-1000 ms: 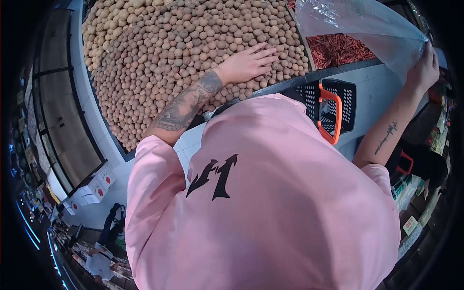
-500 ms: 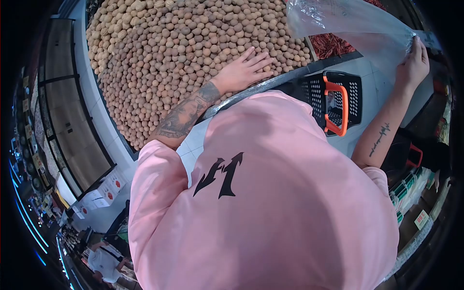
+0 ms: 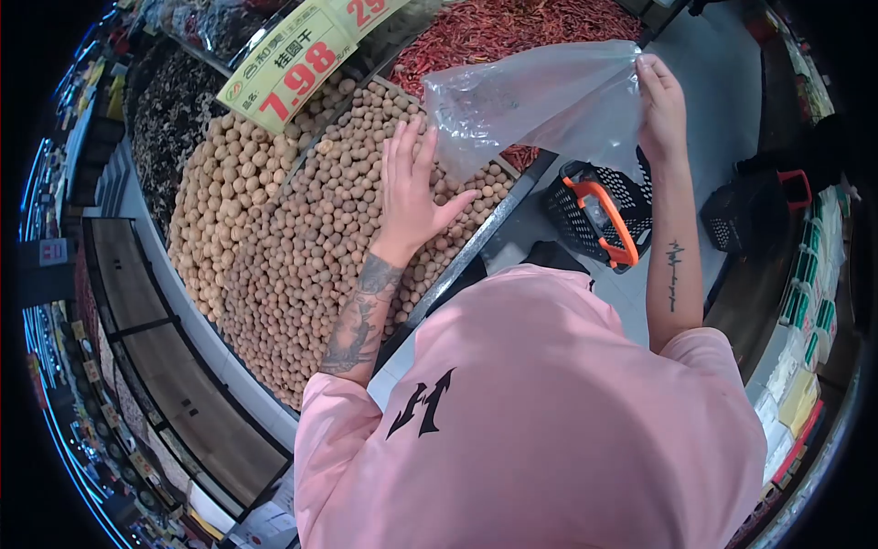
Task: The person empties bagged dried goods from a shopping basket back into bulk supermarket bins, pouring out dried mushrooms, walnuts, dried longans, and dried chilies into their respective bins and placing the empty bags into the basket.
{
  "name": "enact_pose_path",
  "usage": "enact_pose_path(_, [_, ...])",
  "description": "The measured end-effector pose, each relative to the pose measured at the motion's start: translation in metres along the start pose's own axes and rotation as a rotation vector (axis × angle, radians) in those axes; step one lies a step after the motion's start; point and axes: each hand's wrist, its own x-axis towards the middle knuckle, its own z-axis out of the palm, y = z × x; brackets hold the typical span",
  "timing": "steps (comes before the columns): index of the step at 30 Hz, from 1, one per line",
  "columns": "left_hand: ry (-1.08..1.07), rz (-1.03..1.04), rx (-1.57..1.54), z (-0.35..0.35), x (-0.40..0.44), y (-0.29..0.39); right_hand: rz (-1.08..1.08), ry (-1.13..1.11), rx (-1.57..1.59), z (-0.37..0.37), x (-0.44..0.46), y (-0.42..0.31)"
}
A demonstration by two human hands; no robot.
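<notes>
My left hand (image 3: 412, 192) is over the heap of round brown dried fruits (image 3: 311, 238), palm down, thumb spread from the fingers, holding nothing. Its fingertips come near the left edge of a clear plastic bag (image 3: 540, 101). At the right, my right hand (image 3: 660, 108) pinches one end of this bag, which stretches left above the dried red chillies (image 3: 512, 32). Whether my left fingertips touch the bag cannot be told.
A black basket with an orange handle (image 3: 608, 215) stands on the floor right of the bin edge (image 3: 485, 238). Larger pale round nuts (image 3: 215, 201) and a yellow price sign (image 3: 293, 64) lie beyond. Another dark basket (image 3: 736, 215) is farther right.
The view has turned, bringing the price sign into sight. My left hand has shifted from the fruits near the bin edge toward the bag. My right hand has brought the bag closer to it.
</notes>
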Motion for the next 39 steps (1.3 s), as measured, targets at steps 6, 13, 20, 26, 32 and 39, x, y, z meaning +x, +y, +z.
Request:
enact_pose_path(6, [-0.26,-0.127,-0.036,0.067,0.083,0.016,0.266,-0.16,0.605,0.01,-0.041,-0.004])
enact_pose_path(13, [-0.339,-0.503,-1.056,0.081,0.158,0.117,0.099,-0.053,0.064,-0.046,-0.079,0.02])
enact_pose_path(20, [-0.741,-0.809,-1.188,0.18,0.138,0.206,0.256,0.268,-0.305,-0.097,-0.15,0.057])
enact_pose_path(26, [-0.881,-0.83,-1.149,0.256,0.113,0.22,0.208,0.435,-0.174,-0.185,-0.155,0.084])
enact_pose_path(32, [-1.005,-0.658,-0.884,0.293,0.13,0.233,0.419,0.596,-0.578,-0.276,-0.17,0.171])
enact_pose_path(39, [-1.091,-0.388,-0.575,0.32,0.125,0.235,1.061,0.024,-0.822,-0.376,-0.215,0.261])
